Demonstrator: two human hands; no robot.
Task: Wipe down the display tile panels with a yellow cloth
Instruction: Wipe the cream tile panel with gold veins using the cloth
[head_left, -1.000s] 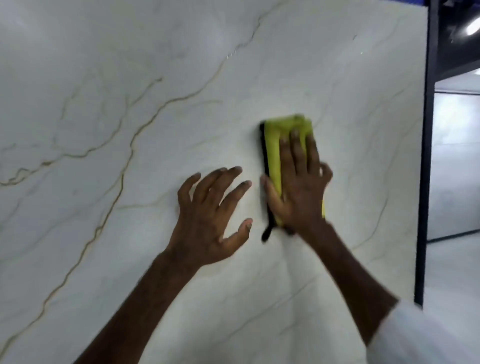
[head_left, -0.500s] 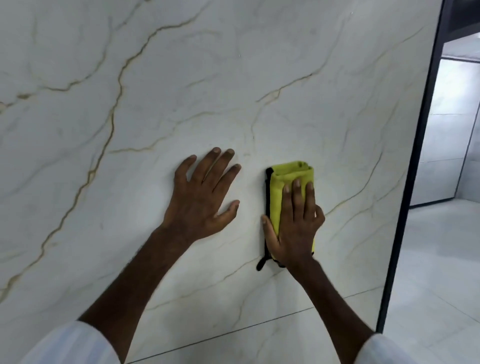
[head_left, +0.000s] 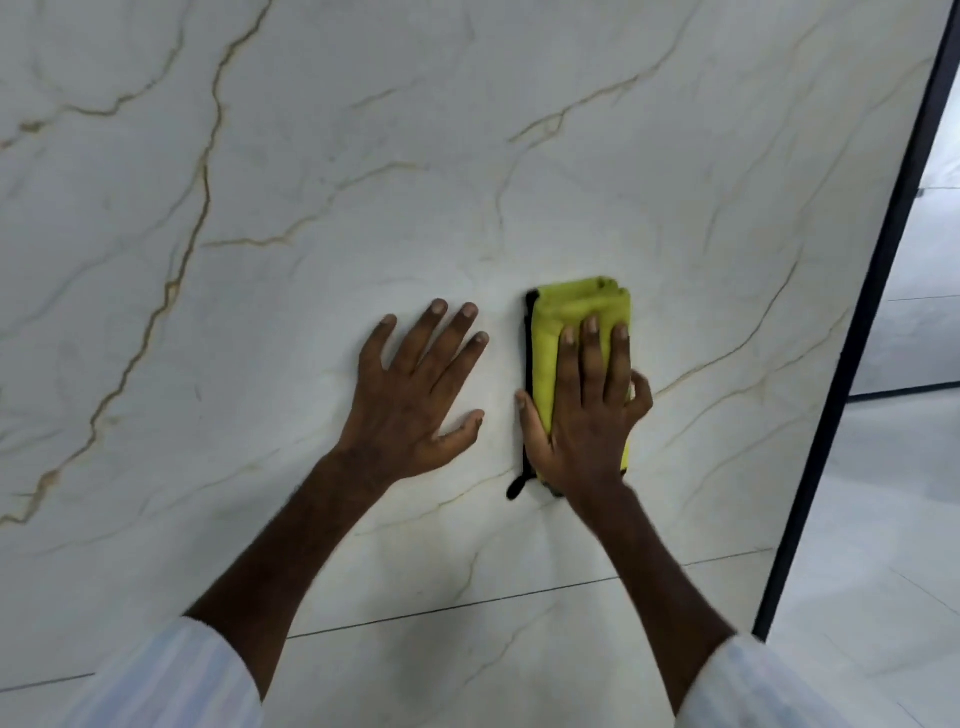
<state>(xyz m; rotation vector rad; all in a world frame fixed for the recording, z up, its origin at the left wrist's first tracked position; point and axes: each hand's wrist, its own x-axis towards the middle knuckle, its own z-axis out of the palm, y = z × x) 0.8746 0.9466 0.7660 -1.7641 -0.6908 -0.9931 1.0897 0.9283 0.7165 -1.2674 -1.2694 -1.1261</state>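
Yellow microfibre cloth (head_left: 576, 312), folded to a rectangle with a black edge, pinned flat against the glossy white gold-veined tile panel (head_left: 467, 156) under the right hand (head_left: 587, 415). Three fingers straight and together on top, thumb along the left edge, little finger bent at the right edge: pressing, not clenching. Long axis upright, top end poking out above the fingertips, small black loop (head_left: 517, 488) hanging from the bottom corner. Just left of the grip and apart from the cloth, the left hand (head_left: 415, 395), flat on the panel with fingers spread. Below both, a thin dark horizontal seam (head_left: 467, 605). Well to the right, a black frame edge (head_left: 857, 364), with pale floor (head_left: 883, 519) beyond. Both forearms reaching up and forward out of white sleeves (head_left: 171, 675).
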